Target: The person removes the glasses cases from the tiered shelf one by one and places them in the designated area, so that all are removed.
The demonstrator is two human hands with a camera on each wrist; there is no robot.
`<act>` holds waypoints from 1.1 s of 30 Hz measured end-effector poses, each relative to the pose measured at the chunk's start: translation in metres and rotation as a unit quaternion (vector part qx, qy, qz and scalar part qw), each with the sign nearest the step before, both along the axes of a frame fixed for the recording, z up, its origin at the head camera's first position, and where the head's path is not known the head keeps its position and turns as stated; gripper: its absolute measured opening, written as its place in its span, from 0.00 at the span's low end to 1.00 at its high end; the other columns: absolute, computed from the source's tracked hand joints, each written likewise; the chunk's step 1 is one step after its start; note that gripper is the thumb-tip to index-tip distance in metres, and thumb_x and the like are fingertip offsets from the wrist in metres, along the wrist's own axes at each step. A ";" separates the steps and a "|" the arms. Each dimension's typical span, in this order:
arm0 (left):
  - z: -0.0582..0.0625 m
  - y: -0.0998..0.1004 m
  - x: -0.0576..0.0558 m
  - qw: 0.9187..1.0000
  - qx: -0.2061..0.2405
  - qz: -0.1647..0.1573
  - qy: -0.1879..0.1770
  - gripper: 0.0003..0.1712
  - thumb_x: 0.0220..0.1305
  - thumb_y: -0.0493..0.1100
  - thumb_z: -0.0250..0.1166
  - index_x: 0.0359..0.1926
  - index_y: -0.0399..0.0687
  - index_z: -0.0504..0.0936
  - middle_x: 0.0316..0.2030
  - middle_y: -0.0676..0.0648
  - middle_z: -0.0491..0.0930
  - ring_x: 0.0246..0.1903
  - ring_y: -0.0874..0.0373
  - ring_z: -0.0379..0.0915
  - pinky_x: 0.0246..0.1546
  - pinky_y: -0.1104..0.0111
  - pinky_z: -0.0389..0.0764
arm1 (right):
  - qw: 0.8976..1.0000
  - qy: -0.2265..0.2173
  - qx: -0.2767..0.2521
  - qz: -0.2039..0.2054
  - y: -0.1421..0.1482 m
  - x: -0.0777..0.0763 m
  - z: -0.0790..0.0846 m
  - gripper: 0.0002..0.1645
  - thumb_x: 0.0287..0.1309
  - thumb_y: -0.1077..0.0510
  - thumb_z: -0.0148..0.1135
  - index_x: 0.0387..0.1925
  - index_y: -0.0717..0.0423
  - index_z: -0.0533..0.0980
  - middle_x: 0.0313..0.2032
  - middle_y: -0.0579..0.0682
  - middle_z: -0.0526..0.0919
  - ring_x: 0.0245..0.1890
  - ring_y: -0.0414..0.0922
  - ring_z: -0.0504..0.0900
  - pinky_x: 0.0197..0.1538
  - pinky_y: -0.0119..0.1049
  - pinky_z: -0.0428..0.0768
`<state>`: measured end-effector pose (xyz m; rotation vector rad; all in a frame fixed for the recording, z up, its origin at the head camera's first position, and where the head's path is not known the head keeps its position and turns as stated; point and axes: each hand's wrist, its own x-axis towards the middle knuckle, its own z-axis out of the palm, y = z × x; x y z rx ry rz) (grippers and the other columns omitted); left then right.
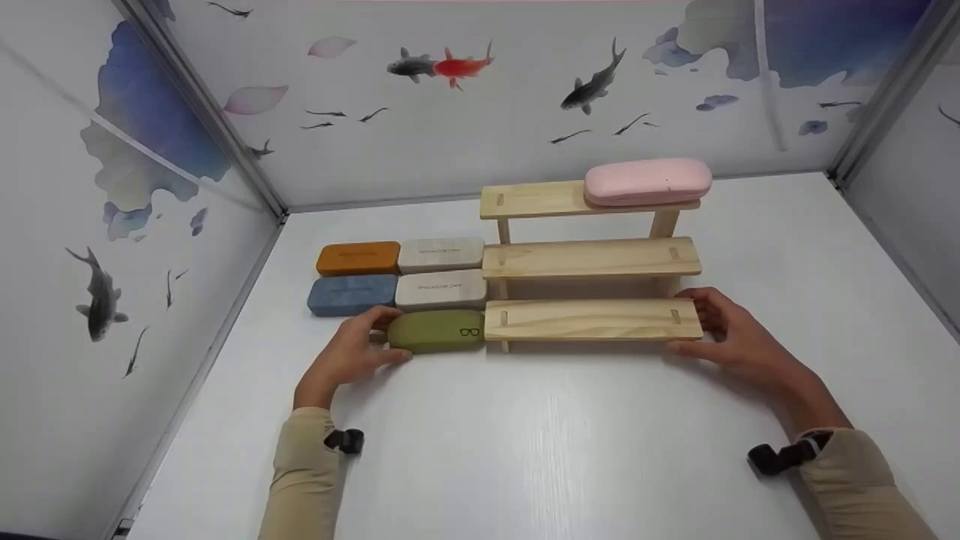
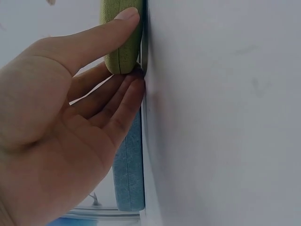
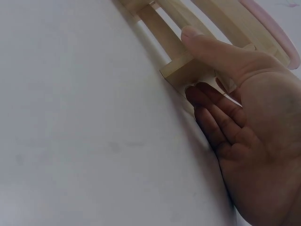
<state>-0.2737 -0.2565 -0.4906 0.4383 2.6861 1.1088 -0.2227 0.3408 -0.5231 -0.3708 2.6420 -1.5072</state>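
Observation:
A green glasses case (image 1: pixel 431 332) with a small glasses print lies on the white table, against the left end of a three-tier wooden rack (image 1: pixel 592 321). My left hand (image 1: pixel 352 349) holds that case by its left end, thumb at the front and fingers behind. In the left wrist view, the thumb (image 2: pixel 106 40) presses on the green case (image 2: pixel 126 47). At the rack's lowest right end, my right hand (image 1: pixel 739 341) grips the wood. The right wrist view has its thumb (image 3: pixel 211 47) along the shelf edge and its fingers (image 3: pixel 218 115) by the end of the shelf.
Behind the green case lie a blue case (image 1: pixel 352 295), an orange case (image 1: pixel 358 258) and two pale cases, one nearer (image 1: pixel 441 289) and one farther (image 1: pixel 441 255). A pink case (image 1: pixel 649 182) sits on the rack's top tier, at the right. Printed panels (image 1: pixel 510 142) enclose the table.

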 end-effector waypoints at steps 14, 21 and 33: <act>0.002 0.004 0.000 1.000 -0.001 -0.002 0.004 0.40 0.64 0.40 0.81 0.74 0.44 0.74 0.68 0.41 0.79 0.66 0.44 0.78 0.71 0.50 0.81 | 1.000 0.000 0.013 -0.003 0.001 -0.001 0.000 0.45 0.62 0.49 0.81 0.74 0.48 0.67 0.60 0.50 0.80 0.51 0.43 0.83 0.52 0.25 0.78; 0.018 0.007 0.007 0.999 -0.036 0.019 0.005 0.44 0.63 0.51 0.82 0.74 0.43 0.74 0.71 0.41 0.78 0.69 0.41 0.77 0.73 0.47 0.79 | 1.000 -0.002 0.006 0.002 -0.001 -0.001 -0.001 0.45 0.63 0.49 0.81 0.74 0.47 0.67 0.59 0.51 0.80 0.51 0.44 0.83 0.52 0.26 0.79; 0.052 0.045 0.009 0.992 -0.002 0.013 0.126 0.30 0.74 0.51 0.73 0.70 0.46 0.80 0.66 0.41 0.83 0.67 0.41 0.80 0.68 0.45 0.82 | 1.000 0.001 -0.002 0.000 0.001 -0.002 -0.002 0.42 0.62 0.51 0.82 0.72 0.47 0.69 0.57 0.53 0.81 0.49 0.43 0.85 0.51 0.25 0.80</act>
